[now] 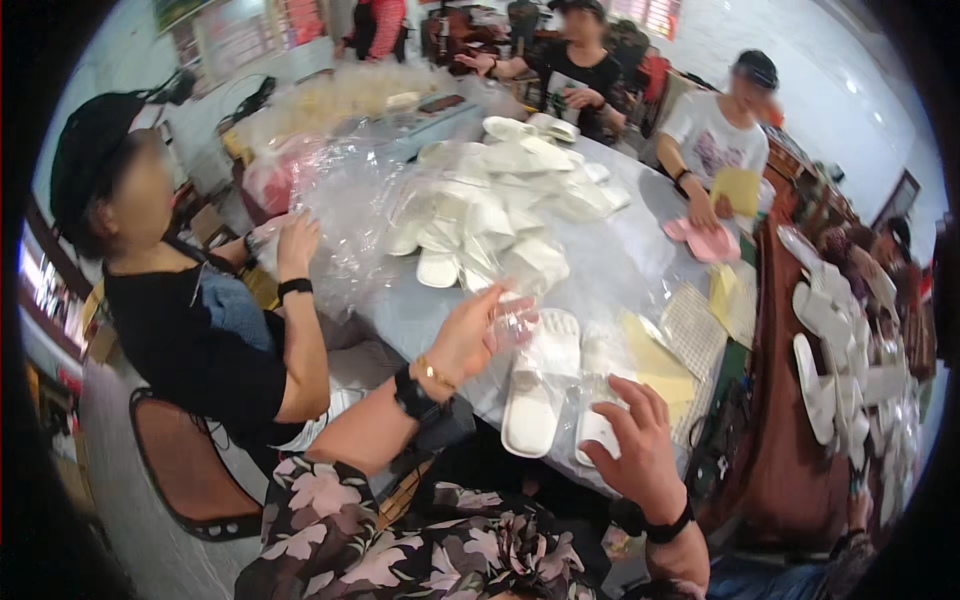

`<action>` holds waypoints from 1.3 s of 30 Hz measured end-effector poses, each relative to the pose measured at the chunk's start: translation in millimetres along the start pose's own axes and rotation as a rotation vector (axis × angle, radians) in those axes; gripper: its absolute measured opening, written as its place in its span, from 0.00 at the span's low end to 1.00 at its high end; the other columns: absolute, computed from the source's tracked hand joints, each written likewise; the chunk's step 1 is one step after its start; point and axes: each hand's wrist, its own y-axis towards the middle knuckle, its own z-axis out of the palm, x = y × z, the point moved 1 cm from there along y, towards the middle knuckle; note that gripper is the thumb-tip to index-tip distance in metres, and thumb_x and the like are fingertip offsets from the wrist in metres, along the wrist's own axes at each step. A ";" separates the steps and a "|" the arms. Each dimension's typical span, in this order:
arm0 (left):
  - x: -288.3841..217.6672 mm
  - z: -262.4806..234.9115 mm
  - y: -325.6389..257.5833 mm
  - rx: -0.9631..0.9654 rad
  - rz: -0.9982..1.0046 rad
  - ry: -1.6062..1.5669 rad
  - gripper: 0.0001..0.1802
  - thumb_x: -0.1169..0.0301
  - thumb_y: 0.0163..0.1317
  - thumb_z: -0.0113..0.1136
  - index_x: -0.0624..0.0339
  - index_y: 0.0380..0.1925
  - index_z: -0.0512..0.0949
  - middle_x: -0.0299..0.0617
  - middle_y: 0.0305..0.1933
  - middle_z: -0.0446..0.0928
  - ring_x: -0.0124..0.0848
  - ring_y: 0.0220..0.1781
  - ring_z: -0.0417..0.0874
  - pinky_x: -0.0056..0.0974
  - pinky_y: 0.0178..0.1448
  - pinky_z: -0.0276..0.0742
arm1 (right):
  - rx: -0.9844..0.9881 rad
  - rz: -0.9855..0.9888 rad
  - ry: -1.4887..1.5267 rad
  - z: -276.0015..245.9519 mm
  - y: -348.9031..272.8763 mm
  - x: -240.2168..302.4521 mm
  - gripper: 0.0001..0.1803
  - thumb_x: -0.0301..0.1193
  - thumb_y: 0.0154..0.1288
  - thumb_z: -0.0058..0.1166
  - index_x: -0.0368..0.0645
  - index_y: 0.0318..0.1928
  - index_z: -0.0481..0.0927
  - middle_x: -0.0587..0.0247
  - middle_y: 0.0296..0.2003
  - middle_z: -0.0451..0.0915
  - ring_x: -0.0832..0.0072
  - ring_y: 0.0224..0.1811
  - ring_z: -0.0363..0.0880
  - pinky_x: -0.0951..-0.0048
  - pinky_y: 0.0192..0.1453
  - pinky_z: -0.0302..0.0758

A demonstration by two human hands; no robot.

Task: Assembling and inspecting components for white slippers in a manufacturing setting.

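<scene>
My left hand [465, 335] is closed on a piece of clear plastic bag [515, 325] just above the near table edge. Below that plastic lies a white slipper [530, 415], sole end toward me. Beside it a second white slipper [595, 430] rests on the table, partly behind my right hand [640, 445]. That hand has its fingers curved and apart, with nothing seen between them; whether it touches the slipper I cannot tell. Farther in, a heap of white slippers [500, 215] lies among clear plastic bags.
A yellow sheet [655, 370] and a woven-pattern sheet [690, 325] lie to the right. Across the table, a person [730, 130] touches pink slippers [710, 243]. At left, another person [200, 300] handles clear bags [350, 200]. More white slippers [815, 385] lie on a brown surface [770, 450].
</scene>
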 end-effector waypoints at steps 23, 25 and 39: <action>-118.5 -216.2 130.0 -0.362 0.339 -0.317 0.18 0.63 0.68 0.39 0.69 0.48 0.66 0.59 0.41 0.74 0.56 0.39 0.80 0.62 0.44 0.79 | -0.019 0.463 0.042 6.5 -135.2 -80.3 0.12 0.22 0.51 0.64 0.39 0.38 0.79 0.47 0.49 0.78 0.49 0.53 0.76 0.59 0.57 0.72; -122.2 -222.2 130.3 -0.428 0.379 -0.287 0.19 0.61 0.69 0.40 0.66 0.49 0.64 0.58 0.40 0.74 0.54 0.39 0.80 0.60 0.44 0.80 | 0.014 0.455 0.070 8.3 -137.5 -84.2 0.14 0.27 0.52 0.65 0.42 0.40 0.80 0.49 0.50 0.78 0.50 0.52 0.75 0.57 0.56 0.71; -111.4 -186.4 97.9 -0.542 0.434 -0.291 0.34 0.46 0.68 0.50 0.66 0.56 0.58 0.52 0.45 0.72 0.43 0.45 0.78 0.46 0.49 0.82 | 0.022 0.423 0.077 10.0 -132.6 -88.2 0.13 0.26 0.54 0.64 0.39 0.41 0.80 0.49 0.47 0.79 0.50 0.49 0.77 0.60 0.53 0.74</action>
